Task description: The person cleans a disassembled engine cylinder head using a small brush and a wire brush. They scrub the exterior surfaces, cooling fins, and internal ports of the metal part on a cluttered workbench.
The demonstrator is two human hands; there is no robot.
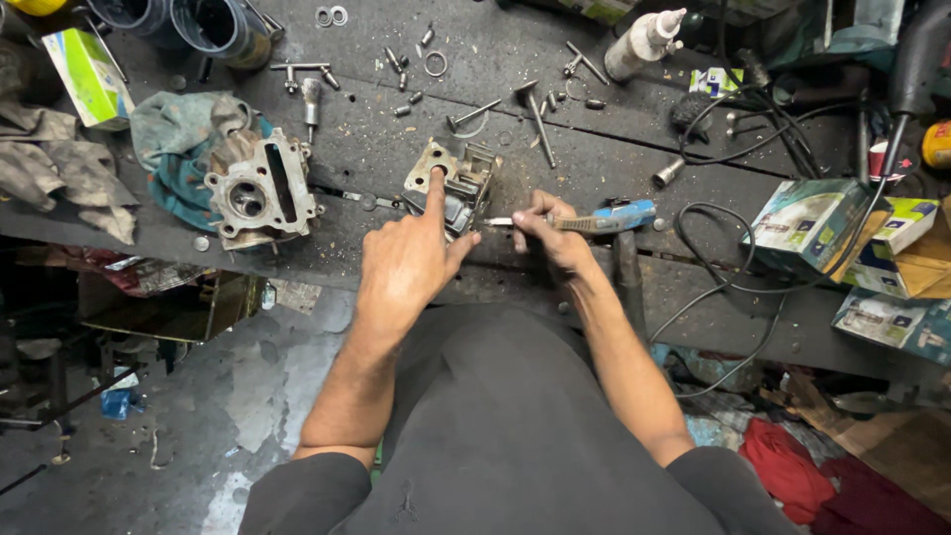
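Pressing my left hand (pixel 411 260) on small metal engine part (pixel 451 183) at front edge of dark workbench (pixel 594 159), index finger stretched onto its flange, thumb out to side. My right hand (pixel 550 238) closed around blue-handled utility knife (pixel 584 222), blade tip touching part's near side. Bigger cylinder head (pixel 260 190) sits left, beside teal rag (pixel 178 139). Valves, bolts, washers scattered behind.

A metal engine part (pixel 451 183) sits just beyond the left hand (pixel 406 263); the right hand's (pixel 550 238) knife (pixel 594 220) lies right of it, a cylinder block (pixel 260 193) well left.
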